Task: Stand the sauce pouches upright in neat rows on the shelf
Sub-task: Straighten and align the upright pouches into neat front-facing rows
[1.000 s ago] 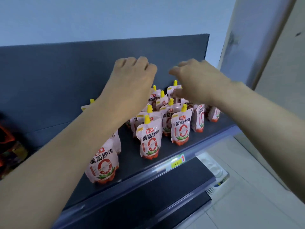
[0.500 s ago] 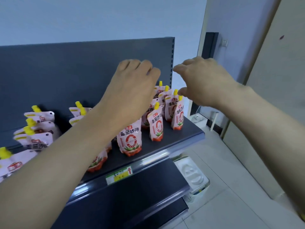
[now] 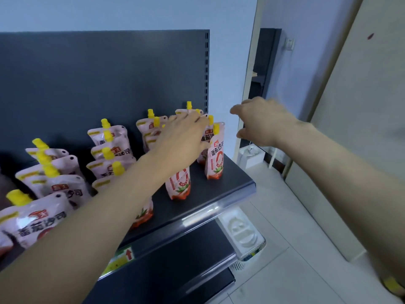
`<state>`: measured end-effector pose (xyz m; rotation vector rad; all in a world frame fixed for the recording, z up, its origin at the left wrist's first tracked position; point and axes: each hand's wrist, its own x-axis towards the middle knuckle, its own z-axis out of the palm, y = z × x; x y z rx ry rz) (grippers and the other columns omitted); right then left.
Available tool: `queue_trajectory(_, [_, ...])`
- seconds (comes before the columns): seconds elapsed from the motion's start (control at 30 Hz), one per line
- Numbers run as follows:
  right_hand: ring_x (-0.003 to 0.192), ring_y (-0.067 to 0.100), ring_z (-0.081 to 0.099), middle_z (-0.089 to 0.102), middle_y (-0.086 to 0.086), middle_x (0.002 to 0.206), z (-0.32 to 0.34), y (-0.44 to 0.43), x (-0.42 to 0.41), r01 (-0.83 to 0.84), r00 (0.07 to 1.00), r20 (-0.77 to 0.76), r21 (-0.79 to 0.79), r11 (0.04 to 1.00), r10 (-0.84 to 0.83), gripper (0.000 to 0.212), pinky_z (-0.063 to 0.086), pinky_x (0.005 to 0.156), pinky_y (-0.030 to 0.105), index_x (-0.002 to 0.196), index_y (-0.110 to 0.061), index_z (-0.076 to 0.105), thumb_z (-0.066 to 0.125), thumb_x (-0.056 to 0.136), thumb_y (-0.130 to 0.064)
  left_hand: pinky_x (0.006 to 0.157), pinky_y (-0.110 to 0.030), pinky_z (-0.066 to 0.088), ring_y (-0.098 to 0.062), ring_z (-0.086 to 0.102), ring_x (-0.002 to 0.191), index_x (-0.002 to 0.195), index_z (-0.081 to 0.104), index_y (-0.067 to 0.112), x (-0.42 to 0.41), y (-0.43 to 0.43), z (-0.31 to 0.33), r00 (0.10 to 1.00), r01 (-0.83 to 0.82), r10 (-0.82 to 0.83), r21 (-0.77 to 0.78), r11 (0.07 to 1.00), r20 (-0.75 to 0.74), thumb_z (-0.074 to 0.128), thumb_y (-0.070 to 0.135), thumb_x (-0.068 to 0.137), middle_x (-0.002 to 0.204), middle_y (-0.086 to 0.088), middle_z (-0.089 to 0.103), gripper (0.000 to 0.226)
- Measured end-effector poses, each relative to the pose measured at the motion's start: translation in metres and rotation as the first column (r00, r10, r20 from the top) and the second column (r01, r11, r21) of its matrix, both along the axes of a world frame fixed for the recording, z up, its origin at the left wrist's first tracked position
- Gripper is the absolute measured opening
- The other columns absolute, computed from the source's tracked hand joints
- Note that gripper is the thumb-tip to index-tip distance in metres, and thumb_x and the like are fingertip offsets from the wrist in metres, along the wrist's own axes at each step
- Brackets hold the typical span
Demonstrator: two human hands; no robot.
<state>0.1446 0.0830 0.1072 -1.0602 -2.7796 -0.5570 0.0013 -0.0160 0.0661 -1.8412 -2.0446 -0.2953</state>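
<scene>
Free shelf front (image 3: 231, 175) (pouches (image 3: 215, 154) behind)

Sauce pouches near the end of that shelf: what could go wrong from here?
The left hand reaches in among the packed sauce pouches; a nudge could topple a row like dominoes. The end pouch stands near the open right end of the shelf, so it might tip off. The left forearm crosses above a front pouch and could knock it on the way back.

left hand (image 3: 186, 137): bare | right hand (image 3: 263, 121): bare | forearms (image 3: 109, 205): bare
</scene>
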Motion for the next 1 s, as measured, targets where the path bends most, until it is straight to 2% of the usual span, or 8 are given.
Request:
queue_trajectory(0.1, [0.112, 0.032, 0.055, 0.06, 0.01, 0.121, -0.006, 0.033, -0.017, -0.022, 0.999, 0.033, -0.009, 1.0, 0.023, 0.038, 0.037, 0.077, 0.035, 0.127, -0.012, 0.052, 0.056, 0.09, -0.018, 0.093, -0.043, 0.041, -0.028, 0.05, 0.116, 0.127, 0.048, 0.013, -0.008, 0.035, -0.017, 0.992, 0.007, -0.002, -0.035, 0.999, 0.129, 0.059, 0.039, 0.084, 0.127, -0.008, 0.055, 0.051])
queue_trajectory(0.27, [0.116, 0.031, 0.054, 0.059, 0.01, 0.125, -0.019, 0.08, -0.044, -0.048, 0.995, 0.081, -0.077, 0.996, 0.054, 0.04, 0.042, 0.092, 0.04, 0.13, -0.013, 0.05, 0.057, 0.091, -0.02, 0.085, -0.038, 0.042, -0.028, 0.05, 0.115, 0.123, 0.05, 0.013, -0.018, 0.078, -0.04, 0.976, 0.002, 0.022, -0.112, 0.994, 0.218, 0.062, 0.042, 0.081, 0.126, -0.009, 0.055, 0.052])
queue_trajectory(0.43, [0.12, 0.031, 0.052, 0.058, 0.011, 0.129, -0.03, 0.118, -0.062, -0.078, 0.991, 0.094, -0.205, 0.976, 0.099, 0.044, 0.046, 0.097, 0.041, 0.132, -0.013, 0.049, 0.058, 0.091, -0.021, 0.061, -0.03, 0.033, -0.025, 0.053, 0.081, 0.104, 0.05, 0.011, -0.021, 0.096, -0.051, 0.962, -0.037, 0.071, -0.129, 0.991, 0.264, 0.063, 0.031, 0.082, 0.106, -0.009, 0.061, 0.033])
queue_trajectory(0.57, [0.117, 0.033, 0.055, 0.058, 0.013, 0.128, -0.038, 0.144, -0.079, -0.13, 0.979, 0.112, -0.301, 0.945, 0.17, 0.046, 0.049, 0.095, 0.043, 0.133, -0.011, 0.048, 0.059, 0.09, -0.021, 0.058, -0.031, 0.04, -0.021, 0.053, 0.075, 0.086, 0.046, 0.019, -0.02, 0.101, -0.055, 0.942, -0.071, 0.141, -0.23, 0.971, 0.303, 0.061, 0.029, 0.083, 0.091, -0.003, 0.06, 0.018])
queue_trajectory(0.77, [0.116, 0.032, 0.055, 0.059, 0.013, 0.128, -0.051, 0.175, -0.097, -0.261, 0.917, 0.189, -0.38, 0.888, 0.35, 0.041, 0.048, 0.097, 0.042, 0.129, -0.007, 0.054, 0.057, 0.09, -0.02, 0.046, -0.025, 0.028, -0.007, 0.039, 0.054, 0.058, 0.033, 0.026, -0.012, 0.109, -0.053, 0.869, -0.154, 0.282, -0.32, 0.935, 0.405, 0.062, 0.018, 0.083, 0.06, 0.009, 0.04, 0.039])
queue_trajectory(0.87, [0.107, 0.032, 0.057, 0.063, 0.013, 0.117, -0.058, 0.187, -0.103, -0.37, 0.858, 0.2, -0.399, 0.839, 0.473, 0.028, 0.048, 0.092, 0.038, 0.113, -0.004, 0.063, 0.058, 0.087, -0.014, 0.048, -0.026, 0.031, -0.015, 0.04, 0.055, 0.059, 0.041, 0.013, -0.009, 0.112, -0.052, 0.819, -0.211, 0.347, -0.323, 0.923, 0.457, 0.06, 0.01, 0.083, 0.057, 0.004, 0.039, 0.031])
queue_trajectory(0.93, [0.093, 0.029, 0.057, 0.062, 0.014, 0.099, -0.064, 0.193, -0.105, -0.411, 0.839, 0.162, -0.438, 0.8, 0.52, 0.009, 0.045, 0.079, 0.032, 0.085, -0.006, 0.063, 0.058, 0.087, -0.012, 0.055, -0.028, 0.035, -0.019, 0.041, 0.058, 0.059, 0.042, 0.008, -0.007, 0.113, -0.053, 0.776, -0.228, 0.366, -0.313, 0.922, 0.514, 0.061, 0.007, 0.082, 0.057, 0.0, 0.04, 0.03])
queue_trajectory(1.0, [0.081, 0.024, 0.05, 0.054, 0.01, 0.082, -0.071, 0.198, -0.105, -0.436, 0.835, 0.085, -0.501, 0.748, 0.544, 0.028, 0.038, 0.068, 0.027, 0.062, -0.011, 0.048, 0.057, 0.088, -0.011, 0.054, -0.025, 0.035, -0.015, 0.039, 0.054, 0.054, 0.039, 0.01, -0.003, 0.112, -0.054, 0.739, -0.246, 0.371, -0.287, 0.926, 0.562, 0.066, 0.007, 0.081, 0.055, 0.0, 0.039, 0.038])
